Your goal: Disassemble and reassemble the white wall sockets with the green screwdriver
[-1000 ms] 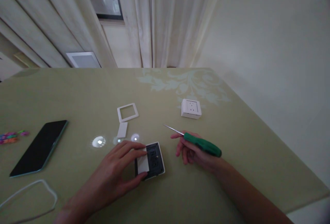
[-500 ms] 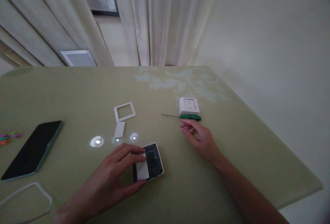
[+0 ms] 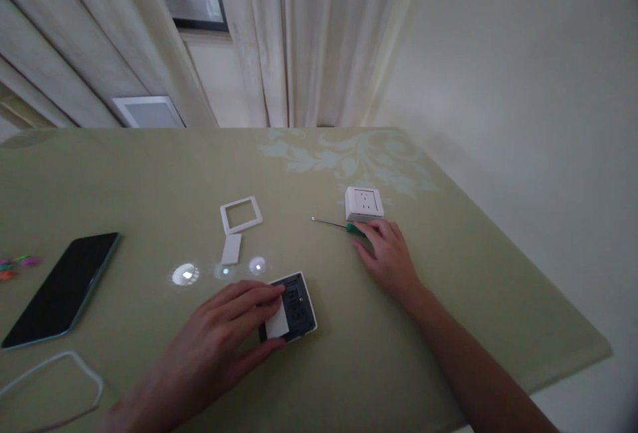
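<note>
My left hand (image 3: 234, 327) is closed on a wall switch (image 3: 300, 307), fingers over its top edge and thumb along the near edge. The switch has a white rim, a dark inner face and one white rocker plate (image 3: 277, 322) on its left half. My right hand (image 3: 391, 257) has its fingers closed on the green handle of a screwdriver (image 3: 331, 223), whose thin shaft points left. Most of the handle is hidden under the fingers. Just behind it sits a white wall socket (image 3: 364, 203), face up.
A white frame (image 3: 228, 220) and a loose white plate (image 3: 231, 249) lie left of centre on the table (image 3: 164, 174). Further left are a dark tablet (image 3: 62, 290), small coloured pieces (image 3: 20, 263) and a white cable (image 3: 74, 358). A wall (image 3: 523, 121) runs along the right.
My right hand has moved onto the screwdriver handle and closed on it; the shaft has turned slightly. The left hand stays on the wall switch, nearly still.
</note>
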Motion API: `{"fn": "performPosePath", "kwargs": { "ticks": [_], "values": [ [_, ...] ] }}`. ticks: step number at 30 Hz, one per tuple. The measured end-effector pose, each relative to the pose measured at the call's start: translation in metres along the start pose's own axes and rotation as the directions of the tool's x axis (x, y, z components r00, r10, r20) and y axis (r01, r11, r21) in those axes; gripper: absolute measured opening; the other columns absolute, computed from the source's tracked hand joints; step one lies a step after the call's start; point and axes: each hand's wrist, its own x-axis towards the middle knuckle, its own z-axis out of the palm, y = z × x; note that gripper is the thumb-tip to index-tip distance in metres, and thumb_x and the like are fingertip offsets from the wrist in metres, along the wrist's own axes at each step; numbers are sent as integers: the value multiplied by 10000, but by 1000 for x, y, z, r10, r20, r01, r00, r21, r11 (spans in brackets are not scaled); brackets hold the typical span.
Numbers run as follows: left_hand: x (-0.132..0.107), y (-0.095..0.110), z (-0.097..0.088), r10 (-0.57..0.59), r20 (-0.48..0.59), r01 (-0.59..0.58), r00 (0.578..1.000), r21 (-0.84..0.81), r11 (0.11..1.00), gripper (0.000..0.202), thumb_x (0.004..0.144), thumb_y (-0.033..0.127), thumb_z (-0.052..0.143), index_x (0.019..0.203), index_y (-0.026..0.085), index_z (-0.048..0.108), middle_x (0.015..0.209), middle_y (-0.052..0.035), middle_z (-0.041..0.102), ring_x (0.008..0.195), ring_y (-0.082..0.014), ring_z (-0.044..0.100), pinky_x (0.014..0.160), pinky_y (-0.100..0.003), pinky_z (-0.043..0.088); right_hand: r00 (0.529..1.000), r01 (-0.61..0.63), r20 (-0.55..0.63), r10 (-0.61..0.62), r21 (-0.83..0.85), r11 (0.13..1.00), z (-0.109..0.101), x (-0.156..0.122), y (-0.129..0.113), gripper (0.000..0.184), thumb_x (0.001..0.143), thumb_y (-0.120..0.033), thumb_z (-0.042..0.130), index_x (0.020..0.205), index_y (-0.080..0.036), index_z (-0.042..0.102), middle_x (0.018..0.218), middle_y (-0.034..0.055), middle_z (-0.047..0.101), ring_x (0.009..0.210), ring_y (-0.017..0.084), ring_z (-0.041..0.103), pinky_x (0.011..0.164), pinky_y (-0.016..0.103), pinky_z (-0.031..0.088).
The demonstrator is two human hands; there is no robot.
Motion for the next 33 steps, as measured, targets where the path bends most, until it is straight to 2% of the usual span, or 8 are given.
{"fn": "performPosePath", "kwargs": {
  "ticks": [6, 10, 16, 21, 33],
  "values": [
    [5, 7, -1, 16, 20, -17, 1000, 70, 997, 277, 1088, 360, 636, 1302, 258, 779, 1387, -34, 790, 1189, -265, 800, 982, -451, 715, 1000, -18, -26, 16, -77, 997, 2, -1, 0, 352, 1027, -305, 620, 1345, -219, 742, 1313, 165, 688, 1194, 365, 593, 1021, 523, 474],
    [7, 7, -1, 10, 3, -10, 1000, 69, 998, 294, 1048, 375, 693, 1301, 270, 798, 1366, -36, 797, 1186, -294, 805, 1028, -504, 696, 1000, 1, -13, -2, -84, 996, 4, -2, 3, 356, 1033, -312, 611, 1364, -236, 717, 1299, 141, 715, 1199, 347, 601, 1013, 495, 468],
    [1, -4, 5, -39, 0, 39, 999, -15, 999, 370, 1022, 399, 738, 1380, 311, 761, 1389, -25, 785, 1299, -298, 749, 1134, -538, 628, 1000, 12, -6, -12, -83, 996, 4, -4, 2, 387, 1032, -317, 605, 1400, -240, 697, 1334, 143, 710, 1213, 354, 599, 1020, 502, 464],
    [-2, -6, 9, -44, -53, 43, 998, -20, 999, 337, 1032, 434, 723, 1332, 292, 781, 1343, -47, 804, 1269, -322, 765, 1095, -585, 640, 1000, 6, -6, -6, -66, 998, 3, -3, 2, 380, 1022, -287, 619, 1385, -219, 707, 1347, 148, 714, 1229, 362, 607, 1020, 508, 461],
    [-5, -3, 9, -50, -10, 50, 999, 15, 999, 325, 1068, 430, 676, 1358, 314, 764, 1381, -39, 787, 1330, -320, 729, 1125, -587, 608, 1000, -27, 13, 27, 7, 1000, 5, -2, 6, 289, 1027, -280, 594, 1254, -202, 755, 1233, 163, 714, 1141, 351, 651, 998, 521, 498]
  ]
}}
